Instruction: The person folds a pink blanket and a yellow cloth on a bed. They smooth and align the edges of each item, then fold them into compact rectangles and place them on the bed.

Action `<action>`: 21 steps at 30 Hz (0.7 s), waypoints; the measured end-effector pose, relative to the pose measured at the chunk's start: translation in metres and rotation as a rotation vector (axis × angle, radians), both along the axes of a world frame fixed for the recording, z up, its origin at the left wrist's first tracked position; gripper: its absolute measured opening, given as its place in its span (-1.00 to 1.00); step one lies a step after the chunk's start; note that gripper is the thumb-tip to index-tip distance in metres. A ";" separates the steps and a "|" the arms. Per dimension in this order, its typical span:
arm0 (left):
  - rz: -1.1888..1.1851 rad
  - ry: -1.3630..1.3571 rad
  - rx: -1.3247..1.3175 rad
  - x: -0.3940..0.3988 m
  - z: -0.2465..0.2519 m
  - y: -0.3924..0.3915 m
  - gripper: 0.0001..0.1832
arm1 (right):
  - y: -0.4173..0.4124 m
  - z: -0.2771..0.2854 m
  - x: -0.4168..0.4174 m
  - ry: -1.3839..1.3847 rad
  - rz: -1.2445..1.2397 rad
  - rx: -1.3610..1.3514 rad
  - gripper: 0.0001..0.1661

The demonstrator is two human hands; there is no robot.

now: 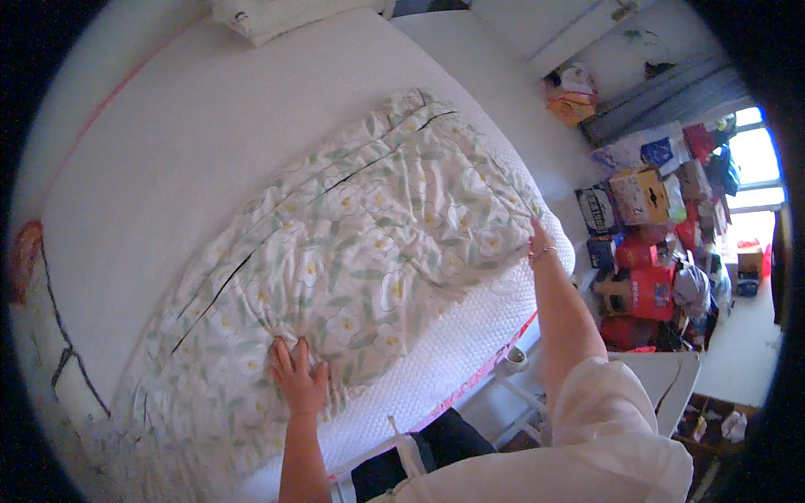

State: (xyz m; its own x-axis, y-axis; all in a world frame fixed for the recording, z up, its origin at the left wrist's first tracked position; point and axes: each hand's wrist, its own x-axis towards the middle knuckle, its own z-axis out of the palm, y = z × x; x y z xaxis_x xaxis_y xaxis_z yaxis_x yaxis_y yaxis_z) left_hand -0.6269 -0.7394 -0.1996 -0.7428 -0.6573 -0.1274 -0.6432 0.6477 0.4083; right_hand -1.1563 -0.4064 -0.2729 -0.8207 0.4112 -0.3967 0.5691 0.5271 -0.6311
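Observation:
A floral quilt [377, 251] with white flowers, green leaves and dark piping lies folded and wrinkled across a white quilted mattress [465, 333]. Fingers spread, my left hand [299, 374] presses on the quilt near its lower edge, where the cloth bunches around the fingertips. My right hand [539, 237] is at the quilt's right corner, beside the mattress edge; its fingers are partly hidden, so its hold on the cloth is unclear. A bracelet circles the right wrist.
A folded white bedding item [283, 16] lies at the bed's far end. Boxes and bags, including a red box [653, 293], are piled to the right near a window. A white table [660, 377] stands close to my right arm.

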 end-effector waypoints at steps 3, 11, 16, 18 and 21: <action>0.066 0.105 0.044 0.021 0.006 -0.019 -0.38 | -0.076 0.031 0.027 0.003 -0.033 -0.361 -0.39; 0.610 0.650 0.782 -0.043 0.025 -0.030 -0.50 | -0.179 0.152 0.074 0.208 0.440 -0.806 -0.81; 0.785 1.056 1.374 -0.056 0.063 -0.056 -0.40 | -0.257 0.209 0.237 0.122 1.240 -0.474 -0.63; 0.744 1.204 1.615 -0.054 0.073 -0.060 -0.33 | -0.264 0.208 0.294 0.315 1.671 -0.526 -0.60; 0.734 1.324 1.877 -0.030 0.069 -0.068 -0.12 | -0.267 0.201 0.360 0.296 1.994 -0.492 -0.72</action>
